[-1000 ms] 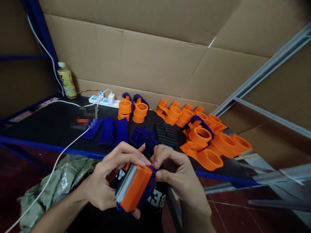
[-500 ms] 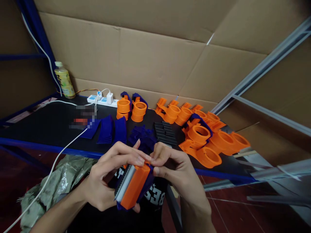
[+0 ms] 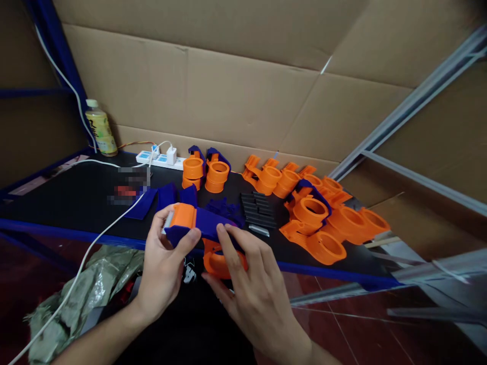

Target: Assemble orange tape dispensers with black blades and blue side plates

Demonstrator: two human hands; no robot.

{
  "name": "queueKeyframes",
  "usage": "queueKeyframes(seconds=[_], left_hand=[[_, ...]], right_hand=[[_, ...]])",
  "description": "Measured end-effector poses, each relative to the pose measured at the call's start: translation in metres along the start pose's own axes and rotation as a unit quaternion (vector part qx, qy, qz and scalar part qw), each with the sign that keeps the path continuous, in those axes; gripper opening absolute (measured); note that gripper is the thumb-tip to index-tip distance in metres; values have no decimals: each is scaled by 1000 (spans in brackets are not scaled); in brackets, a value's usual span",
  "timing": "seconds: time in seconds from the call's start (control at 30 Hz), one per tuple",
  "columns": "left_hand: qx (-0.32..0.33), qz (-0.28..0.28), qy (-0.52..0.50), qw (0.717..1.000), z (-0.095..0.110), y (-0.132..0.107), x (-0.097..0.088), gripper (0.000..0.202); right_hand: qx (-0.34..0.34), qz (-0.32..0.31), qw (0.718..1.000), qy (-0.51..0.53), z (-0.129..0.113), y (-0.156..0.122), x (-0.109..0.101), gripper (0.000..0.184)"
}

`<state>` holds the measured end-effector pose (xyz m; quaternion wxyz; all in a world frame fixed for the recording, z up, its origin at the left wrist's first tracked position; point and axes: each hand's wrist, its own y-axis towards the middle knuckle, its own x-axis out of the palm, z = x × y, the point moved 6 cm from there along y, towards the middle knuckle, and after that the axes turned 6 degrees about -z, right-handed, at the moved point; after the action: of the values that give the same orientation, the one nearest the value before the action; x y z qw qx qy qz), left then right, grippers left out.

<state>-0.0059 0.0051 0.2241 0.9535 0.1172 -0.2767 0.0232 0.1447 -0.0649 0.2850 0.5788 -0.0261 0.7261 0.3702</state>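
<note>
I hold an orange and blue plastic assembly (image 3: pixel 198 225) just above the front edge of the black table (image 3: pixel 76 197). My left hand (image 3: pixel 163 263) grips its left end, thumb on the blue side, next to a small grey toothed strip. My right hand (image 3: pixel 251 284) has its fingers stretched along the blue body and over the orange ring (image 3: pixel 222 263) at the assembly's underside. Behind it on the table lie a pile of blue parts (image 3: pixel 224 208) and a stack of black strips (image 3: pixel 261 208).
Several orange ring parts (image 3: pixel 331 223) crowd the table's right side; two orange-blue units (image 3: pixel 205 172) stand at the back. Flat blue plates (image 3: pixel 167 195), a power strip (image 3: pixel 160 157) with a white cable, and a drink bottle (image 3: pixel 101 126) lie left. Cardboard walls stand behind. A crumpled bag (image 3: pixel 95 279) lies below.
The assembly was turned over and lifted toward the table edge; its orange ring now faces down. My right hand went from pinching the top end to lying along the body.
</note>
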Motion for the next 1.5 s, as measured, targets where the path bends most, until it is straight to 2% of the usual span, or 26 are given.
queueKeyframes(seconds=[0.1, 0.17, 0.27, 0.33, 0.4, 0.47, 0.57, 0.73, 0.97, 1.13, 1.5], left_hand=[[-43, 2, -23, 999, -9, 3, 7, 52], [-39, -19, -23, 999, -11, 4, 13, 52], [16, -61, -2, 998, -7, -2, 22, 53], [29, -118, 16, 993, -6, -10, 30, 56], [7, -191, 31, 981, -9, -18, 40, 57], [-20, -252, 50, 966, -12, -25, 46, 54], [-52, -317, 83, 943, -15, -29, 52, 46], [-91, -402, 118, 903, -16, -33, 59, 39], [-120, -438, 143, 879, -12, -39, 65, 35], [-135, -446, 155, 871, -10, -40, 66, 33], [-156, -447, 156, 867, -13, -41, 65, 31]], right_hand=[[-7, -4, 1000, -13, 6, 4, 0, 83], [13, 20, 1000, 3, 28, 15, -12, 77], [112, 79, 991, -11, 93, 46, -34, 66], [205, 50, 976, -51, 149, 77, -34, 63], [273, -39, 960, -55, 201, 109, -15, 54], [325, -150, 933, -45, 242, 134, 16, 52], [333, -186, 923, -51, 272, 163, 54, 50], [328, -220, 917, -57, 287, 178, 99, 50], [324, -238, 914, -57, 296, 177, 128, 61], [330, -227, 913, -76, 298, 173, 137, 62], [348, -210, 910, -80, 292, 166, 137, 72]])
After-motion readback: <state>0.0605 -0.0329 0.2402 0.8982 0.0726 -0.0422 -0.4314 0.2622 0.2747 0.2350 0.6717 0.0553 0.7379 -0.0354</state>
